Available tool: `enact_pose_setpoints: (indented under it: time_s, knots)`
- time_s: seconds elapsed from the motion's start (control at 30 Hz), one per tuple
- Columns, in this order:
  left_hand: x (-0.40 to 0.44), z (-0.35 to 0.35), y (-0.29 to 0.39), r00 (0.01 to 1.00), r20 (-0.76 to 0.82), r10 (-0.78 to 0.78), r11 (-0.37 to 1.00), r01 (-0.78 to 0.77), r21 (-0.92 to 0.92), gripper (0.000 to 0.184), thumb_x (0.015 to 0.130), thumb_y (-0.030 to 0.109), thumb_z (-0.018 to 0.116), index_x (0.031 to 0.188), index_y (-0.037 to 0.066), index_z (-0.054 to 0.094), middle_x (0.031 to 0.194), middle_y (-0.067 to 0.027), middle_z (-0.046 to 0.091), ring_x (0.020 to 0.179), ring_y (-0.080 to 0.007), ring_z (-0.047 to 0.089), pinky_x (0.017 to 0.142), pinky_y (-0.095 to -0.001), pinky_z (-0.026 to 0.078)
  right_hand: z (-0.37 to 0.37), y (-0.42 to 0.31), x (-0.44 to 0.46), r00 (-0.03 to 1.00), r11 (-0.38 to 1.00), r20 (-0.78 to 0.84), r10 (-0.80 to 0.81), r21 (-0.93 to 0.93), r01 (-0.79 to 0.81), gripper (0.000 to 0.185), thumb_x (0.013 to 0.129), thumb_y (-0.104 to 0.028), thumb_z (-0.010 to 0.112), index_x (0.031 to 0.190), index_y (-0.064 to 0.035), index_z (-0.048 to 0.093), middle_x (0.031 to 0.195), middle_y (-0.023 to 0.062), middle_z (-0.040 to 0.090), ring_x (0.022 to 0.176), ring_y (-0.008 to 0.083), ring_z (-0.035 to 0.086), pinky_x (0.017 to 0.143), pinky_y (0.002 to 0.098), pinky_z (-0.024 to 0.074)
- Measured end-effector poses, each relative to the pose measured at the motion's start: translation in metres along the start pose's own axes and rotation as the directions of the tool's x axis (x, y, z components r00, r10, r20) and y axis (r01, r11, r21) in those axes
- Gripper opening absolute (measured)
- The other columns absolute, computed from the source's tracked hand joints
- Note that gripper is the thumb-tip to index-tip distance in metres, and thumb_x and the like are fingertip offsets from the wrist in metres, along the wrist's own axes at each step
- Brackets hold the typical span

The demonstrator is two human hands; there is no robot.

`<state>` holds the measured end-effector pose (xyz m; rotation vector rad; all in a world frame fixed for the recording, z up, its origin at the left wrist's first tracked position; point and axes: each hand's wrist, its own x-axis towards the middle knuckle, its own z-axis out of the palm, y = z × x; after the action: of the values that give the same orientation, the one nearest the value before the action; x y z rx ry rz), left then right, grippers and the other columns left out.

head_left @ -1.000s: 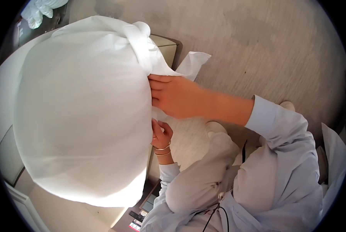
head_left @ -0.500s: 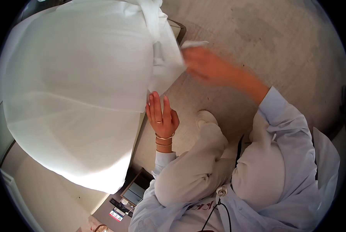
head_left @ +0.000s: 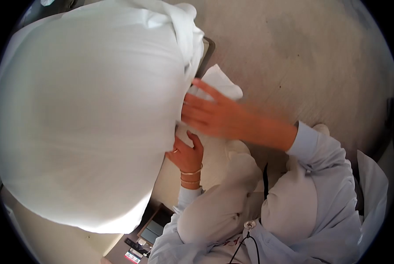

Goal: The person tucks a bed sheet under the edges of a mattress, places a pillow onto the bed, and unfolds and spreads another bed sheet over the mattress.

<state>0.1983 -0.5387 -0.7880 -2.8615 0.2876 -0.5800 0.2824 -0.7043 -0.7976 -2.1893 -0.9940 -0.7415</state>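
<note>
A large white sheet (head_left: 91, 110) is stretched over what looks like a mattress, filling the left half of the view. My left hand (head_left: 189, 154), with a ring and bracelets, is at the sheet's near side edge. Its fingertips are hidden at the edge, and the thumb stands apart. Farther along the same edge, my right hand (head_left: 212, 115) reaches in with fingers extended, slightly blurred, their tips against the sheet's side. A loose white corner of cloth (head_left: 223, 83) sticks out just beyond the right hand. Folds of the sheet bunch at the far corner.
A dark-rimmed bed frame corner (head_left: 209, 50) shows past the sheet. Grey-brown floor (head_left: 271, 53) lies to the right. At the bottom left, a low brown cabinet (head_left: 122, 246) holds a remote-like dark object and a red-white card. My bent legs (head_left: 219, 198) are close to the bed.
My right hand has moved left and nearer, from the loose cloth to the sheet's side. My left hand's fingers have slipped out of sight at the edge. The hanging flap is now mostly hidden.
</note>
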Motion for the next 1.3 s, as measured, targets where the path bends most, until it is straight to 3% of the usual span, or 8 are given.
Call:
enact_pose_setpoints:
  time_s: [0.07, 0.33, 0.4, 0.6, 0.73, 0.93, 1.1, 1.3]
  knots:
    - [0.014, -0.004, 0.002, 0.992, 0.069, -0.107, 0.992, 0.103, 0.068, 0.048, 0.076, 0.016, 0.060, 0.115, -0.007, 0.047, 0.110, -0.0212, 0.053, 0.094, -0.0355, 0.056, 0.073, -0.0418, 0.047, 0.008, -0.010, 0.004, 0.990, 0.990, -0.004, 0.138, 0.013, -0.138, 0.021, 0.074, -0.014, 0.057, 0.094, -0.0111, 0.063, 0.108, -0.0022, 0.056, 0.117, 0.0179, 0.043, 0.107, 0.0460, 0.0260]
    - [0.027, -0.008, -0.001, 0.984, 0.122, -0.131, 0.977, 0.107, 0.186, 0.059, 0.080, 0.029, 0.060, 0.119, -0.011, 0.041, 0.114, -0.0272, 0.050, 0.101, -0.0415, 0.053, 0.078, -0.0426, 0.046, 0.007, 0.001, 0.037, 0.988, 0.997, 0.135, 0.070, 0.012, -0.072, 0.018, 0.068, -0.015, 0.059, 0.083, -0.0098, 0.066, 0.099, -0.0006, 0.061, 0.110, 0.0192, 0.046, 0.107, 0.0373, 0.0240]
    - [0.018, -0.010, -0.016, 0.998, 0.067, 0.012, 0.983, 0.001, -0.185, 0.050, 0.079, 0.017, 0.058, 0.119, -0.009, 0.042, 0.117, -0.0271, 0.049, 0.107, -0.0413, 0.050, 0.084, -0.0436, 0.044, 0.012, 0.004, 0.032, 0.997, 0.995, 0.047, 0.063, 0.079, -0.067, 0.019, 0.066, -0.016, 0.059, 0.083, -0.0096, 0.066, 0.099, -0.0001, 0.061, 0.111, 0.0204, 0.046, 0.107, 0.0369, 0.0242]
    - [-0.002, -0.016, -0.002, 0.894, 0.086, 0.439, 0.878, -0.407, -0.251, 0.052, 0.072, -0.002, 0.052, 0.123, -0.003, 0.043, 0.122, -0.0222, 0.048, 0.113, -0.0366, 0.048, 0.093, -0.0422, 0.039, 0.035, 0.019, 0.005, 0.998, 0.996, -0.002, 0.065, 0.064, -0.065, 0.022, 0.067, -0.014, 0.060, 0.088, -0.0095, 0.065, 0.102, 0.0012, 0.059, 0.112, 0.0213, 0.045, 0.105, 0.0378, 0.0278]
    - [0.001, -0.016, -0.014, 0.961, 0.244, 0.127, 0.954, -0.051, -0.297, 0.053, 0.073, 0.000, 0.053, 0.125, -0.001, 0.042, 0.128, -0.0204, 0.043, 0.118, -0.0355, 0.044, 0.096, -0.0448, 0.035, 0.035, 0.014, -0.010, 0.985, 0.969, -0.135, 0.110, 0.237, -0.076, 0.029, 0.070, -0.007, 0.056, 0.097, -0.0091, 0.063, 0.111, 0.0060, 0.056, 0.113, 0.0231, 0.045, 0.101, 0.0394, 0.0320]
    - [-0.013, 0.010, 0.009, 0.952, 0.132, 0.277, 0.925, -0.227, -0.305, 0.053, 0.073, 0.002, 0.055, 0.125, 0.001, 0.043, 0.133, -0.0221, 0.037, 0.124, -0.0388, 0.034, 0.100, -0.0490, 0.029, 0.016, 0.017, -0.065, 0.842, 0.694, 0.088, 0.532, 0.525, -0.493, 0.040, 0.077, -0.008, 0.052, 0.117, -0.0067, 0.053, 0.132, 0.0065, 0.042, 0.117, 0.0223, 0.043, 0.102, 0.0388, 0.0310]
    - [-0.021, 0.017, 0.006, 0.955, 0.074, 0.287, 0.886, -0.235, -0.398, 0.056, 0.074, 0.004, 0.055, 0.128, 0.000, 0.038, 0.135, -0.0239, 0.032, 0.125, -0.0400, 0.031, 0.101, -0.0522, 0.025, 0.033, 0.024, -0.047, 0.992, 0.964, -0.003, -0.124, 0.235, 0.122, 0.040, 0.077, -0.010, 0.055, 0.118, -0.0097, 0.053, 0.131, -0.0001, 0.042, 0.117, 0.0172, 0.043, 0.104, 0.0387, 0.0301]
    - [-0.026, 0.012, -0.011, 0.985, 0.107, 0.138, 0.925, -0.090, -0.370, 0.063, 0.072, 0.011, 0.060, 0.128, -0.003, 0.035, 0.133, -0.0264, 0.032, 0.124, -0.0412, 0.032, 0.100, -0.0536, 0.025, 0.044, 0.010, -0.026, 0.994, 0.995, -0.046, -0.095, 0.029, 0.097, 0.040, 0.079, -0.013, 0.056, 0.118, -0.0138, 0.054, 0.122, -0.0049, 0.047, 0.117, 0.0112, 0.043, 0.107, 0.0378, 0.0244]
